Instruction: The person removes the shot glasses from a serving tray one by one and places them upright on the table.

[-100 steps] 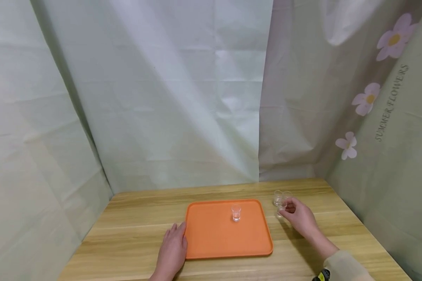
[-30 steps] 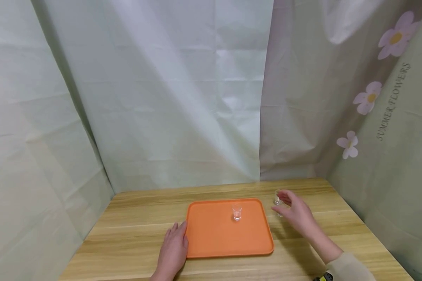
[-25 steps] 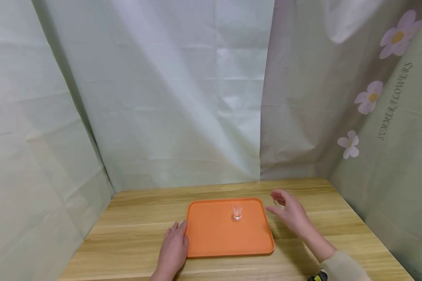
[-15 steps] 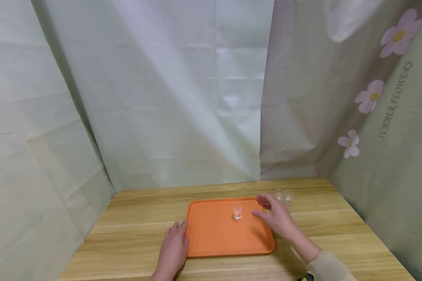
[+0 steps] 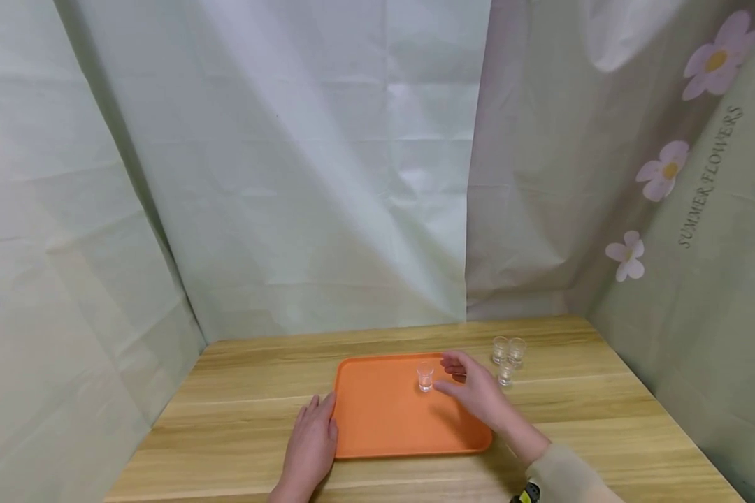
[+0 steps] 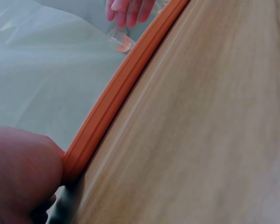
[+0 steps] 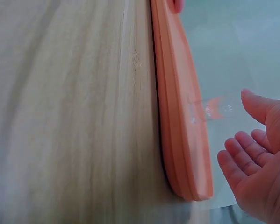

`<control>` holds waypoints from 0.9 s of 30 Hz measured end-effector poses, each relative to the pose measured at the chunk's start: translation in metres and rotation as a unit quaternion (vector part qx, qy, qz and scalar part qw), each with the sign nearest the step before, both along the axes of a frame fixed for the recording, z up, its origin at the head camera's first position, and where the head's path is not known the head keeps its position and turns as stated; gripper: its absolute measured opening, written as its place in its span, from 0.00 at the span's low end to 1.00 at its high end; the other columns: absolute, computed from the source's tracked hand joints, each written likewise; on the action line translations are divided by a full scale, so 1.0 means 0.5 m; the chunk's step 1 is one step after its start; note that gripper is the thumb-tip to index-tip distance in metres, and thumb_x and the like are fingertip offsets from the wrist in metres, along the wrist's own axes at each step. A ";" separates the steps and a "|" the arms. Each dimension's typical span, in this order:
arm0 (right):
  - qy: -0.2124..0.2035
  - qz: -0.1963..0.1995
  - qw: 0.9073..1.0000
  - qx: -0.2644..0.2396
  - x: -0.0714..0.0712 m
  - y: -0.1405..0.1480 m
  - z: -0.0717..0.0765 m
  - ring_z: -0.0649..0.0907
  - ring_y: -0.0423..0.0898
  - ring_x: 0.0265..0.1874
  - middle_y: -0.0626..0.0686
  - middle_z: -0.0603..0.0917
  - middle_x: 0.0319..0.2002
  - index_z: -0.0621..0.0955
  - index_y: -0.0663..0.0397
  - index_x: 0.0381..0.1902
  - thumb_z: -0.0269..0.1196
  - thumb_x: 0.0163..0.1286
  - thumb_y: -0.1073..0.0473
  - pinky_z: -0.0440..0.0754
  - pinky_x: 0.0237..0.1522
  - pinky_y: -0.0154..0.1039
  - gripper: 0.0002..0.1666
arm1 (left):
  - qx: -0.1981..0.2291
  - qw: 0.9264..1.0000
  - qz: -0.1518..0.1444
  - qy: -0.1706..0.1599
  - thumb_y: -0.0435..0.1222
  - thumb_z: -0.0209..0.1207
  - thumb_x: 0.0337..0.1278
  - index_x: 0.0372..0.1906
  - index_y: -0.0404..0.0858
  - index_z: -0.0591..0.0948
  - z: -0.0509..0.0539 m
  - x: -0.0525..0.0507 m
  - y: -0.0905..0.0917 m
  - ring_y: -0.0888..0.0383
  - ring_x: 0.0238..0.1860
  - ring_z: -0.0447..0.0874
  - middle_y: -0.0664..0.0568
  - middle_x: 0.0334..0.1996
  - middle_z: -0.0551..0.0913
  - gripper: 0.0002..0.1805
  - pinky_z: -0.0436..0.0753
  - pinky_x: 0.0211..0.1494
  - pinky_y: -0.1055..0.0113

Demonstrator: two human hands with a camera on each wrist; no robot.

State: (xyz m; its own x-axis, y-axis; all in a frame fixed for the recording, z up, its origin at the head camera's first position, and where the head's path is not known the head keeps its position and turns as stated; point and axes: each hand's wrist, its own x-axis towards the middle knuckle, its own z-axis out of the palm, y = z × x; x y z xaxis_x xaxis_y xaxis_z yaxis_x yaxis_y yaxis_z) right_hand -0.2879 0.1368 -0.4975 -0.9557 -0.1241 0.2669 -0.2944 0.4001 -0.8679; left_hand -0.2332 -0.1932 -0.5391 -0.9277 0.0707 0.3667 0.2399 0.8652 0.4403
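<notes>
A clear shot glass [image 5: 424, 377] stands upright on the orange tray [image 5: 396, 423], towards its back right. Over the tray's right part, my right hand [image 5: 475, 391] is spread, thumb and fingers apart and nothing between them. Its thumb tip is just right of the glass; the right wrist view shows a gap between the right hand [image 7: 263, 154] and the glass [image 7: 217, 108]. My left hand [image 5: 310, 443] rests against the tray's left edge, fingers extended forward. In the left wrist view, the left hand [image 6: 23, 172] touches the tray's corner, its fingers mostly hidden.
Three more shot glasses [image 5: 505, 372] stand close together on the wooden table [image 5: 579, 412], right of the tray's back corner. Pale curtains [image 5: 327, 209] enclose the table at the back and sides; the right one has printed flowers.
My right hand has let go of a shot glass among the three at the right and moved left over the tray, near the glass there. My left hand stays at the tray's edge.
</notes>
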 end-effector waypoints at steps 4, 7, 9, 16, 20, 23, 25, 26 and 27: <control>-0.012 -0.001 1.000 -0.012 -0.014 -0.008 -0.012 0.88 0.58 0.59 0.61 0.88 0.58 0.82 0.66 0.67 0.80 0.68 0.66 0.86 0.67 0.56 0.32 | 0.003 1.000 0.000 0.002 0.23 0.62 0.72 0.71 0.27 0.81 0.000 0.001 0.001 0.27 0.74 0.75 0.31 0.67 0.84 0.25 0.69 0.80 0.31; -0.019 0.001 1.000 -0.012 -0.022 -0.012 -0.019 0.88 0.57 0.57 0.58 0.88 0.56 0.82 0.67 0.66 0.80 0.67 0.65 0.86 0.65 0.57 0.33 | 0.005 1.000 0.001 0.003 0.23 0.62 0.71 0.71 0.26 0.81 0.001 0.002 0.002 0.27 0.74 0.75 0.31 0.66 0.84 0.25 0.70 0.80 0.31; -0.023 0.003 1.000 -0.011 -0.025 -0.014 -0.022 0.88 0.56 0.57 0.57 0.88 0.55 0.82 0.68 0.66 0.80 0.67 0.64 0.87 0.65 0.57 0.32 | 0.007 1.000 0.002 0.003 0.23 0.62 0.71 0.71 0.26 0.81 0.002 0.003 0.003 0.27 0.74 0.75 0.31 0.66 0.84 0.25 0.69 0.80 0.32; -0.023 0.012 1.000 0.003 -0.028 -0.020 -0.024 0.88 0.57 0.55 0.57 0.89 0.53 0.83 0.68 0.62 0.80 0.67 0.64 0.87 0.64 0.59 0.28 | 0.009 1.000 0.004 -0.004 0.24 0.62 0.72 0.71 0.26 0.81 0.002 0.006 0.005 0.28 0.74 0.75 0.31 0.66 0.84 0.24 0.69 0.80 0.33; -0.039 0.013 0.999 0.011 -0.028 -0.027 -0.027 0.88 0.54 0.53 0.54 0.89 0.52 0.84 0.67 0.61 0.80 0.68 0.63 0.89 0.60 0.54 0.28 | 0.008 1.000 0.004 -0.002 0.24 0.62 0.72 0.70 0.26 0.81 0.001 0.010 0.006 0.28 0.74 0.76 0.32 0.66 0.85 0.24 0.71 0.80 0.33; -0.044 0.011 0.999 0.018 -0.029 -0.030 -0.032 0.88 0.51 0.50 0.52 0.89 0.49 0.85 0.65 0.59 0.81 0.68 0.62 0.90 0.55 0.48 0.26 | 0.005 1.000 0.001 -0.003 0.24 0.62 0.72 0.71 0.26 0.81 0.001 0.012 0.006 0.28 0.74 0.76 0.32 0.66 0.85 0.24 0.71 0.80 0.34; -0.041 0.011 0.999 0.020 -0.032 -0.033 -0.034 0.88 0.50 0.49 0.51 0.89 0.48 0.86 0.64 0.58 0.80 0.68 0.62 0.89 0.53 0.45 0.24 | 0.003 1.000 0.000 -0.004 0.24 0.62 0.72 0.71 0.26 0.81 0.002 0.010 0.005 0.28 0.74 0.75 0.32 0.66 0.84 0.25 0.70 0.80 0.33; -0.036 0.011 0.999 0.021 -0.034 -0.034 -0.034 0.88 0.50 0.48 0.51 0.89 0.48 0.86 0.64 0.58 0.80 0.68 0.62 0.89 0.53 0.45 0.24 | 0.003 1.000 0.001 -0.002 0.24 0.62 0.72 0.71 0.26 0.80 0.002 0.008 0.004 0.28 0.74 0.75 0.31 0.67 0.84 0.25 0.70 0.80 0.33; -0.029 0.014 0.999 0.021 -0.037 -0.036 -0.034 0.88 0.50 0.48 0.51 0.89 0.47 0.86 0.65 0.57 0.80 0.68 0.62 0.90 0.52 0.45 0.23 | 0.003 1.000 0.001 -0.001 0.24 0.62 0.72 0.71 0.26 0.80 0.003 0.007 0.004 0.28 0.74 0.75 0.31 0.67 0.84 0.25 0.70 0.80 0.33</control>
